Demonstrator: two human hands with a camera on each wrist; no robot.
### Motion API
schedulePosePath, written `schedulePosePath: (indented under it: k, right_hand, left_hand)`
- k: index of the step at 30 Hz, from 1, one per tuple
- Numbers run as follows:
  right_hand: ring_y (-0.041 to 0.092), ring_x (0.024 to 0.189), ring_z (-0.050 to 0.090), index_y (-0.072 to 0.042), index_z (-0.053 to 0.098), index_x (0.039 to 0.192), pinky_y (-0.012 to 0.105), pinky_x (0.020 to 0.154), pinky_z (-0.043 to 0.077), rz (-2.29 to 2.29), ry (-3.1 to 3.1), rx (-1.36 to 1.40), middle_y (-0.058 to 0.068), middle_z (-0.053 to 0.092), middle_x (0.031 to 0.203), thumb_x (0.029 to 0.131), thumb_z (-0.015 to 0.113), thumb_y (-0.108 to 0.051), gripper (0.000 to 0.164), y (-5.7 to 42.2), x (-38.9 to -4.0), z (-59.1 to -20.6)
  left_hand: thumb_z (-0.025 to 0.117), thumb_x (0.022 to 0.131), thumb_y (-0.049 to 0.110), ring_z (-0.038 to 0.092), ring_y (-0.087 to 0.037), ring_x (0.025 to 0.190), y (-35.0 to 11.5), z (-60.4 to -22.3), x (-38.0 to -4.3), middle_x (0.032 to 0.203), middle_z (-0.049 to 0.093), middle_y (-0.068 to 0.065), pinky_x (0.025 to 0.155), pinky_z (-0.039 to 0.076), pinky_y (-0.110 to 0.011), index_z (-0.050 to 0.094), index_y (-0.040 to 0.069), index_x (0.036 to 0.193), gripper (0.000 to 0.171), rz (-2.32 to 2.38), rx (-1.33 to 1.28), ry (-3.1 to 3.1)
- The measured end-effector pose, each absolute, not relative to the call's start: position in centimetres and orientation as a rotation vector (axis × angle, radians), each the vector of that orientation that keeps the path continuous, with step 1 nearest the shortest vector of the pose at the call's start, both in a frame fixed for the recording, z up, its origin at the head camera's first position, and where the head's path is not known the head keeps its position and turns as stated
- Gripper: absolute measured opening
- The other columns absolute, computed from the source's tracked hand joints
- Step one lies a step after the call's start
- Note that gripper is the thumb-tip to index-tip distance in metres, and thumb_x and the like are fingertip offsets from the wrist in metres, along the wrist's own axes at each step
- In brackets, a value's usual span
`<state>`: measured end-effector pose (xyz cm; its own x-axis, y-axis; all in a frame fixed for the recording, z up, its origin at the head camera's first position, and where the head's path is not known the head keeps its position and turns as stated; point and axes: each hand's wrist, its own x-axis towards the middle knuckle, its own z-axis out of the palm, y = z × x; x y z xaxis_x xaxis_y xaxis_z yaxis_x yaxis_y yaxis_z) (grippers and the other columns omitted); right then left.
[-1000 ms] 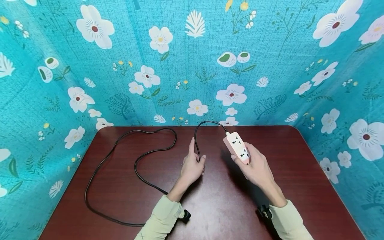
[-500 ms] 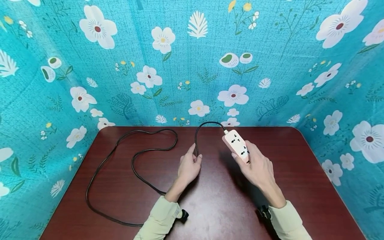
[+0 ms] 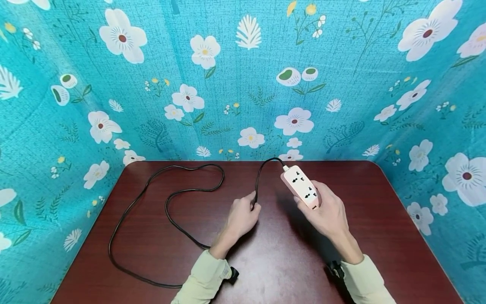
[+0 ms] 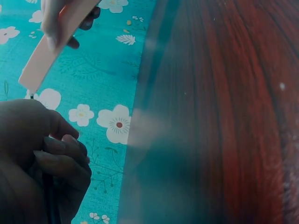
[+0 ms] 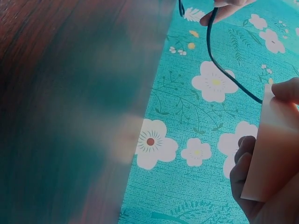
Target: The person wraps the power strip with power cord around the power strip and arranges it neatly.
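While left fingers in a grip on one cord, right fingers round one power strip.

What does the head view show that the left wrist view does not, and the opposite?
Only the head view: the sockets of the power strip, the loop of black cable on the table, and both pale sleeves.
Only the left wrist view: the curled fingers of the left hand from the palm side, with cable emerging below.
Both: the right hand gripping the power strip, the left hand, and the floral cloth.
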<state>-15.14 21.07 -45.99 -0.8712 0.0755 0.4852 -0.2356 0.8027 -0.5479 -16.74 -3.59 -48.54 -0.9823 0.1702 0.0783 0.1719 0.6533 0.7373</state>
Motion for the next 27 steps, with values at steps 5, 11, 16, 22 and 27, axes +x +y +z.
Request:
schedulePosePath:
  k: [5, 11, 16, 22, 27]
  right_hand:
    - [0.013, 0.07, 0.052, -0.013, 0.062, 0.123, 0.031, 0.057, 0.04, 0.849, -2.481, 0.137, 0.002, 0.067, 0.093, 0.072, 0.085, -0.037, 0.061, 20.9, -15.2, -46.0]
    - [0.012, 0.07, 0.051, -0.013, 0.063, 0.121, 0.03, 0.057, 0.04, 0.856, -2.458, 0.167, 0.001, 0.066, 0.092, 0.071, 0.085, -0.036, 0.06, 20.6, -15.3, -46.1]
    - [0.01, 0.068, 0.05, -0.014, 0.064, 0.12, 0.029, 0.056, 0.041, 0.839, -2.428, 0.226, -0.001, 0.066, 0.093, 0.069, 0.086, -0.036, 0.059, 20.2, -15.5, -46.0]
    - [0.009, 0.064, 0.048, -0.016, 0.064, 0.118, 0.027, 0.053, 0.038, 0.804, -2.414, 0.276, -0.003, 0.063, 0.088, 0.068, 0.085, -0.036, 0.058, 19.8, -15.7, -46.0]
    - [0.009, 0.064, 0.048, -0.016, 0.064, 0.119, 0.027, 0.053, 0.038, 0.796, -2.419, 0.283, -0.002, 0.064, 0.089, 0.068, 0.085, -0.037, 0.058, 19.6, -15.8, -46.2]
  left_hand:
    - [0.054, 0.098, 0.025, 0.026, -0.002, 0.043, -3.4, -48.3, -16.5, 0.046, 0.035, 0.013, 0.055, 0.041, -0.023, 0.054, 0.007, 0.14, 0.046, -1.165, -0.346, -2.9]
    - [0.054, 0.1, 0.032, 0.056, -0.006, 0.064, -3.5, -48.1, -16.3, 0.054, 0.053, 0.007, 0.073, 0.053, -0.03, 0.056, 0.009, 0.138, 0.045, -1.058, -0.385, -2.931]
    - [0.055, 0.098, 0.029, 0.07, -0.014, 0.093, -3.4, -48.0, -16.0, 0.097, 0.076, -0.005, 0.082, 0.056, -0.036, 0.06, 0.01, 0.135, 0.041, -0.996, -0.416, -2.952]
    - [0.052, 0.099, 0.029, 0.07, -0.022, 0.106, -3.3, -47.8, -15.5, 0.125, 0.069, -0.008, 0.087, 0.056, -0.039, 0.061, 0.01, 0.134, 0.04, -0.905, -0.489, -2.978]
    - [0.053, 0.099, 0.028, 0.072, -0.021, 0.102, -3.3, -47.3, -15.0, 0.111, 0.075, -0.006, 0.083, 0.057, -0.036, 0.067, 0.01, 0.125, 0.034, -0.874, -0.597, -2.947]
